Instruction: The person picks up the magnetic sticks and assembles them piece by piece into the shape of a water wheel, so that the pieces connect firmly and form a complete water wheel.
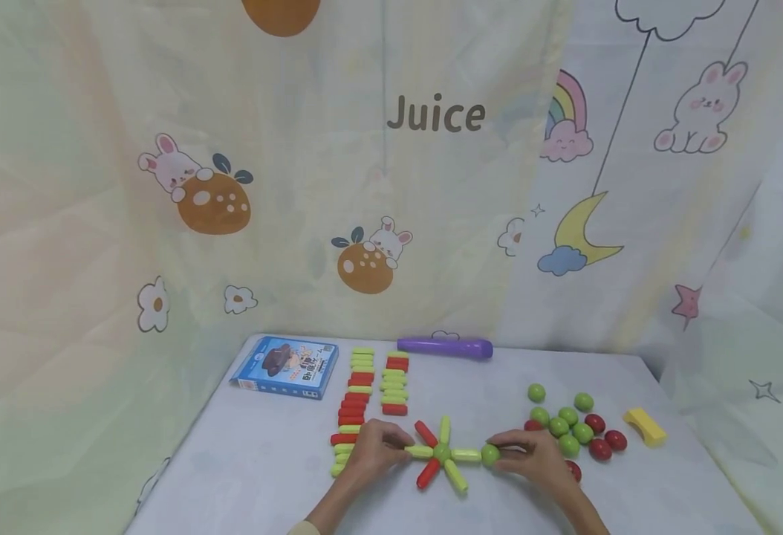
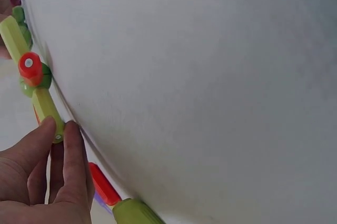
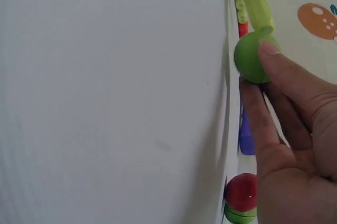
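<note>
A star of yellow-green and red toy rods lies at the front middle of the table, its rods reaching out from a green hub ball (image 1: 441,451). My left hand (image 1: 379,448) pinches the end of the yellow-green rod (image 1: 420,451) on the star's left, thumb on one side and fingers on the other in the left wrist view. On the opposite side, my right hand (image 1: 535,459) holds a green ball (image 3: 248,58) between thumb and fingers. That ball meets the outer end of the right-hand yellow-green rod (image 3: 256,6).
Loose rods (image 1: 355,401) in red and yellow-green line up in two columns behind the left hand. Green and red balls (image 1: 568,446) cluster at the right, beside a yellow arched block (image 1: 645,427). Farther back are a blue box (image 1: 287,368) and a purple stick (image 1: 445,348).
</note>
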Action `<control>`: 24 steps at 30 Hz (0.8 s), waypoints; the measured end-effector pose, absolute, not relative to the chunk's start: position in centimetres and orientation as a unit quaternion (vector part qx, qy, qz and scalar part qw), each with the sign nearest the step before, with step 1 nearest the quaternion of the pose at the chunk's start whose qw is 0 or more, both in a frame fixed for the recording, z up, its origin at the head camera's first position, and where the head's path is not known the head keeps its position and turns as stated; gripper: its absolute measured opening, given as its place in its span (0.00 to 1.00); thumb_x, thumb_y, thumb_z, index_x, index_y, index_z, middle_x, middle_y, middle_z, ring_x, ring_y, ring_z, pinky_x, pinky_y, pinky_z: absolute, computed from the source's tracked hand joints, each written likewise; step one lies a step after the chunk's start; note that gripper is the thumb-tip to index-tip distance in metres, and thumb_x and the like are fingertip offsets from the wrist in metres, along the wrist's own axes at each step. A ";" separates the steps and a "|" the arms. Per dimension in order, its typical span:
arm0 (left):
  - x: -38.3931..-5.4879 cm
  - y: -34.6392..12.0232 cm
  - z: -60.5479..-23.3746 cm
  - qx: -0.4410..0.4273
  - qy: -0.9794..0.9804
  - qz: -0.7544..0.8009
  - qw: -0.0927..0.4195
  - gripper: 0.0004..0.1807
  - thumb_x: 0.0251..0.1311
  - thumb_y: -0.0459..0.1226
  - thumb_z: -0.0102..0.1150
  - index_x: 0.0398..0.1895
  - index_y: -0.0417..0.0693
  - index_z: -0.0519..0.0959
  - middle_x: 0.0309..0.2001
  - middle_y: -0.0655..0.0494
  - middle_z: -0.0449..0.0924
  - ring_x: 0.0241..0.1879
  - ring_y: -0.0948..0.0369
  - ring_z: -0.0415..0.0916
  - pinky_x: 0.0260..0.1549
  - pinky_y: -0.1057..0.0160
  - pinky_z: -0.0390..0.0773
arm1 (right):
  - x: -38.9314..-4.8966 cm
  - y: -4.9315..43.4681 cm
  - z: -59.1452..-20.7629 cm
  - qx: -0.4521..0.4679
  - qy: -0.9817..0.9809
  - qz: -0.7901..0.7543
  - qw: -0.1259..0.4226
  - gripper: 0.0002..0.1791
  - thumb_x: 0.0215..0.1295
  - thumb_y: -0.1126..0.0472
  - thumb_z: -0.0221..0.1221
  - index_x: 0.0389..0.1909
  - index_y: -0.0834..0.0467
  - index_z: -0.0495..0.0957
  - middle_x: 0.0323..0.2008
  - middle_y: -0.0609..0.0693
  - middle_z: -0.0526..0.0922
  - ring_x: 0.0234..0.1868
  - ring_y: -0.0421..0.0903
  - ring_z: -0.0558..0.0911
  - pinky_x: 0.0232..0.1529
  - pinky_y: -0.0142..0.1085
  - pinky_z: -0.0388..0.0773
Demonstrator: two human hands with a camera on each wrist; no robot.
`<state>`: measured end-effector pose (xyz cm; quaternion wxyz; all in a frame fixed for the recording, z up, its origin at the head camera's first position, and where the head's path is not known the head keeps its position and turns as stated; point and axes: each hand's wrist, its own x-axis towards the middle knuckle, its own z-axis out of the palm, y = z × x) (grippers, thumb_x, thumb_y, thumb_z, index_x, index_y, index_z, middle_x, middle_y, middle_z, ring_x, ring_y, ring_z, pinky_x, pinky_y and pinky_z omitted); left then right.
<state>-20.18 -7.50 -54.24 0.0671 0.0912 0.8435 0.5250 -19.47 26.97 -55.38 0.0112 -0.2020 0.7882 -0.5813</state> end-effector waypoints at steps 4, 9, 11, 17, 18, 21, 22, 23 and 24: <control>-20.1 -7.4 -54.4 0.084 0.839 0.532 0.072 0.08 0.60 0.30 0.78 0.41 0.49 0.93 0.36 0.62 0.90 0.38 0.62 0.84 0.42 0.60 0.87 | -19.5 26.9 -55.5 -0.194 0.782 -0.591 0.025 0.22 0.57 0.74 0.76 0.52 0.75 0.84 0.51 0.71 0.88 0.51 0.35 0.89 0.54 0.36 0.87; -19.8 -7.4 -54.3 0.064 0.830 0.547 0.083 0.09 0.61 0.31 0.78 0.43 0.49 0.93 0.38 0.61 0.91 0.40 0.62 0.84 0.44 0.59 0.87 | -19.2 27.0 -55.5 -0.191 0.779 -0.597 0.025 0.23 0.56 0.74 0.76 0.53 0.76 0.84 0.51 0.72 0.87 0.51 0.34 0.89 0.54 0.35 0.86; -19.8 -7.4 -54.2 0.058 0.829 0.549 0.083 0.09 0.61 0.31 0.78 0.43 0.49 0.93 0.38 0.61 0.91 0.40 0.62 0.83 0.43 0.60 0.86 | -19.0 27.0 -55.6 -0.193 0.779 -0.596 0.026 0.23 0.56 0.73 0.77 0.52 0.76 0.84 0.51 0.72 0.87 0.51 0.34 0.88 0.54 0.34 0.86; -19.7 -7.4 -54.1 0.054 0.832 0.546 0.081 0.08 0.61 0.32 0.78 0.43 0.49 0.93 0.37 0.61 0.90 0.39 0.62 0.83 0.43 0.59 0.86 | -18.6 27.2 -55.7 -0.202 0.770 -0.605 0.029 0.23 0.56 0.74 0.76 0.52 0.77 0.83 0.50 0.73 0.87 0.50 0.35 0.89 0.53 0.36 0.87; -19.6 -7.4 -54.1 0.053 0.833 0.545 0.081 0.08 0.61 0.32 0.78 0.42 0.49 0.93 0.37 0.61 0.90 0.39 0.62 0.83 0.44 0.58 0.87 | -18.6 27.2 -55.7 -0.206 0.766 -0.608 0.029 0.23 0.56 0.74 0.76 0.52 0.78 0.83 0.50 0.74 0.86 0.50 0.36 0.89 0.53 0.36 0.87; -19.6 -7.4 -54.0 0.054 0.831 0.547 0.083 0.08 0.61 0.32 0.78 0.42 0.49 0.93 0.37 0.60 0.90 0.39 0.62 0.83 0.44 0.57 0.87 | -18.4 27.1 -55.6 -0.216 0.757 -0.617 0.021 0.23 0.56 0.75 0.76 0.51 0.80 0.82 0.49 0.76 0.85 0.50 0.37 0.90 0.53 0.36 0.87; -19.6 -7.4 -54.0 0.054 0.830 0.548 0.084 0.08 0.61 0.32 0.78 0.42 0.49 0.93 0.37 0.60 0.90 0.39 0.61 0.83 0.44 0.58 0.87 | -18.3 27.0 -55.5 -0.219 0.753 -0.620 0.018 0.23 0.56 0.76 0.76 0.51 0.81 0.81 0.49 0.77 0.85 0.50 0.37 0.90 0.52 0.37 0.87; -19.5 -7.4 -53.9 0.053 0.830 0.548 0.084 0.08 0.61 0.32 0.78 0.43 0.49 0.93 0.37 0.60 0.90 0.39 0.62 0.83 0.43 0.58 0.87 | -18.3 27.0 -55.5 -0.222 0.750 -0.623 0.016 0.23 0.56 0.76 0.75 0.51 0.82 0.81 0.49 0.78 0.85 0.50 0.37 0.90 0.52 0.37 0.87; -19.5 -7.4 -53.9 0.051 0.831 0.548 0.086 0.08 0.61 0.32 0.78 0.43 0.49 0.93 0.37 0.61 0.90 0.39 0.62 0.83 0.43 0.59 0.87 | -18.3 26.9 -55.4 -0.223 0.749 -0.623 0.015 0.23 0.56 0.76 0.75 0.51 0.82 0.81 0.49 0.78 0.85 0.50 0.38 0.90 0.52 0.37 0.87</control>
